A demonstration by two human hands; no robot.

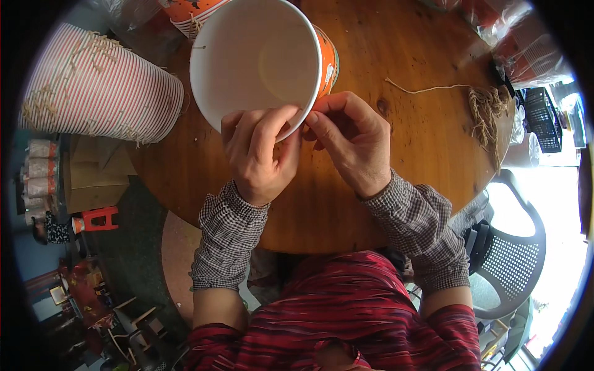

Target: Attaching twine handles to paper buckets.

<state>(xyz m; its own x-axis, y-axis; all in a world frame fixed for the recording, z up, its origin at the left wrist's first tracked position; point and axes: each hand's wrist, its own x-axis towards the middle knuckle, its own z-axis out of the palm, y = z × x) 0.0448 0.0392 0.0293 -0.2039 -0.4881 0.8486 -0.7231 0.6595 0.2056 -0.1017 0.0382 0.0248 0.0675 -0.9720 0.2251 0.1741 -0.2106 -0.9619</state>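
A large paper bucket [253, 62], white inside and orange outside, lies tipped on the table with its mouth facing me. My left hand [263, 151] grips its near rim, some fingers reaching inside the mouth. Against the outer wall just right of the rim, my right hand [352, 142] is closed in a pinch. Whatever sits between those fingertips is hidden. A short bit of twine [199, 47] pokes through the bucket's inner wall at the upper left.
The round wooden table [427, 136] carries a bundle of twine [486, 114] at its right edge, one strand [427, 91] trailing from it. A tall stack of paper buckets [105, 86] with twine lies left. Another orange bucket [189, 9] stands behind. An office chair [510, 260] is at right.
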